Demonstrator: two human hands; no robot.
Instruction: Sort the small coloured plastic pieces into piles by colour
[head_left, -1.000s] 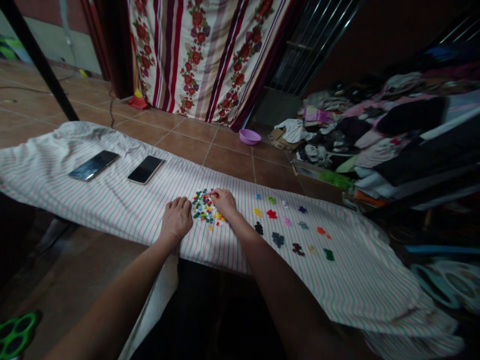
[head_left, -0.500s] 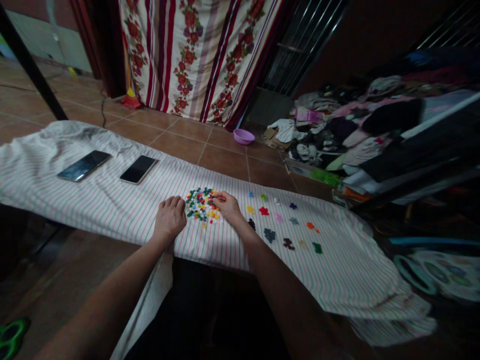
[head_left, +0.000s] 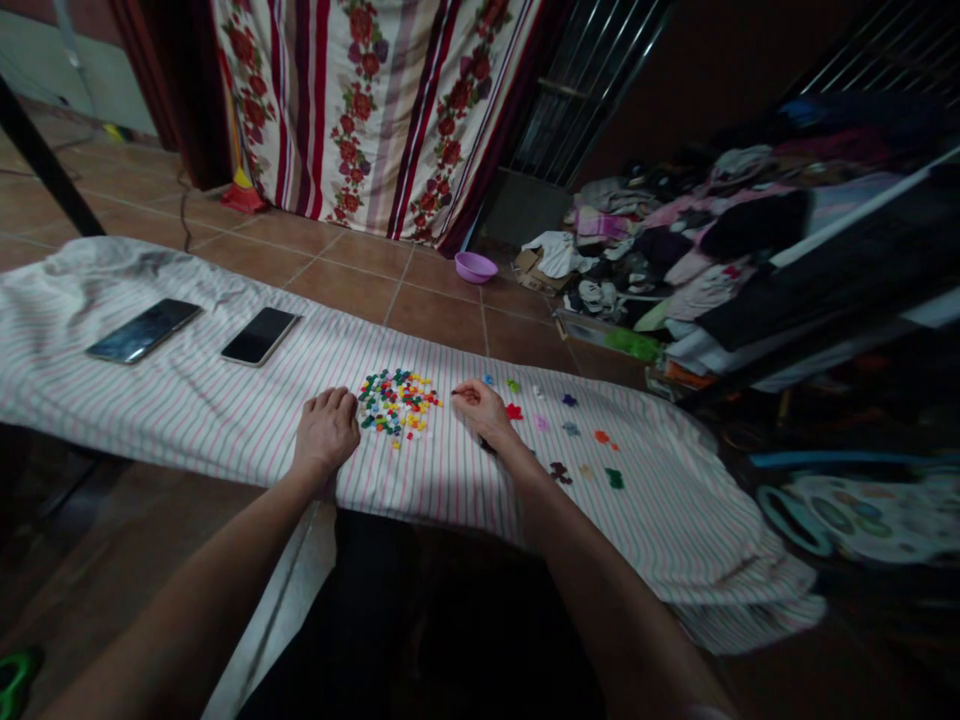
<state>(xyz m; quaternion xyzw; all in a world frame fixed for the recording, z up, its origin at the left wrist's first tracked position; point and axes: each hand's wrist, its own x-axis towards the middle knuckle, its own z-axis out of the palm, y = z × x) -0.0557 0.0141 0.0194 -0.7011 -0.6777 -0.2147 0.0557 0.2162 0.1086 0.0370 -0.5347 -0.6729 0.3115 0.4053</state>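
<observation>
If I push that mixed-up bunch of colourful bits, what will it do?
The bunch of colourful bits would probably scatter, since gaps show between them. They're likely light, being so tiny. The striped cloth underneath might drag along, as its wrinkles suggest it's loose.

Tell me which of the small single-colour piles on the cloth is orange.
The orange pile at its row's right end, just right of the grey pile and beyond the dark green pile. No other visible single-colour pile is orange.

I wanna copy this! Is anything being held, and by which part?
The right hand seems to pinch a tiny dark piece, too small to tell by which part. The left hand appears empty.
</observation>
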